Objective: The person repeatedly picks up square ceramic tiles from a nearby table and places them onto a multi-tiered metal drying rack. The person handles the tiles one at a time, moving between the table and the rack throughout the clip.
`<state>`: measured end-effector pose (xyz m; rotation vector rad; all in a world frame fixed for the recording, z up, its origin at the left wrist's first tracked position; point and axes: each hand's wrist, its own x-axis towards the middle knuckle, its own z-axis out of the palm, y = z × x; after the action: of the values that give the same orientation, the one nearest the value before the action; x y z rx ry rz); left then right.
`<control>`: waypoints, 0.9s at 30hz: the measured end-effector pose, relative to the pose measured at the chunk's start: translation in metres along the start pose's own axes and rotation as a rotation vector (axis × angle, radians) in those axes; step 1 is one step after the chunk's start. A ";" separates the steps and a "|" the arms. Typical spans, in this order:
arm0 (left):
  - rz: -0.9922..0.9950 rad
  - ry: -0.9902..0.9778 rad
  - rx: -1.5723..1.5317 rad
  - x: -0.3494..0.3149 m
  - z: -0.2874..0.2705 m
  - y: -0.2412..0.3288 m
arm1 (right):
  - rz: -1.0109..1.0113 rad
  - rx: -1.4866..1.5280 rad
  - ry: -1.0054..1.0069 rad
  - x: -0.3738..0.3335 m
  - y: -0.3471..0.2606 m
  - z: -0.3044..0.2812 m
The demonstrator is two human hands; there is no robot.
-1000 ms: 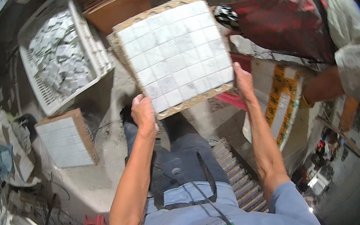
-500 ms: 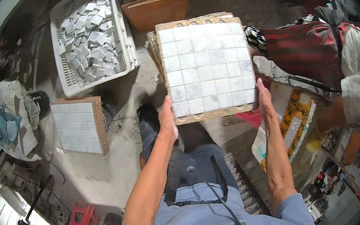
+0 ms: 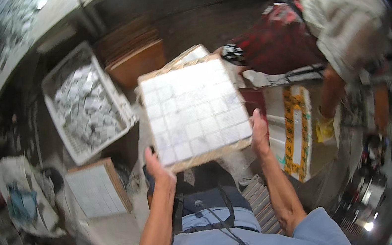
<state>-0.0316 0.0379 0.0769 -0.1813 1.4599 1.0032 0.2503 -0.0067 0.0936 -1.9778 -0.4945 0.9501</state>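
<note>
Both my hands hold a square board faced with white tiles (image 3: 197,110) in front of my body, its tiled face up and slightly tilted. My left hand (image 3: 160,170) grips the near left corner, thumb along the edge. On the near right edge, my right hand (image 3: 259,136) is closed round the side with its thumb up. The fingers under the board are hidden. Just beyond its far edge, part of another white-tiled board (image 3: 197,52) shows.
A white plastic basket (image 3: 112,91) of loose tiles stands far left, beside stacked brown boards (image 3: 140,64). More tiled boards (image 3: 96,192) lie nearer left, next to a pale sack (image 3: 36,215). At right, a person (image 3: 343,11) with a yellow-gloved hand (image 3: 325,128) bends beside an orange-taped white box (image 3: 294,134).
The whole view has turned, and the held board has come nearer and left in it, now slanted. More of the person at right shows. My grip stays on the board.
</note>
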 end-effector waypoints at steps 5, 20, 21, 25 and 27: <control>-0.126 -0.240 0.129 -0.038 -0.040 0.038 | 0.037 -0.062 0.295 -0.108 0.024 -0.014; -0.211 -0.671 1.104 -0.129 -0.093 0.041 | 0.239 0.339 1.329 -0.487 0.030 0.007; -0.210 -0.774 1.163 -0.178 -0.086 0.040 | 0.269 0.375 1.386 -0.502 0.029 0.007; -0.188 -1.159 1.398 -0.241 -0.092 0.007 | 0.289 0.429 1.586 -0.568 0.042 0.008; 0.328 -1.749 1.340 -0.207 -0.108 -0.017 | 0.242 0.417 1.708 -0.598 0.033 0.009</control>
<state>-0.0595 -0.1365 0.2309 1.5468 0.1875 -0.0263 -0.1345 -0.4052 0.3220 -1.7406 0.8380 -0.6453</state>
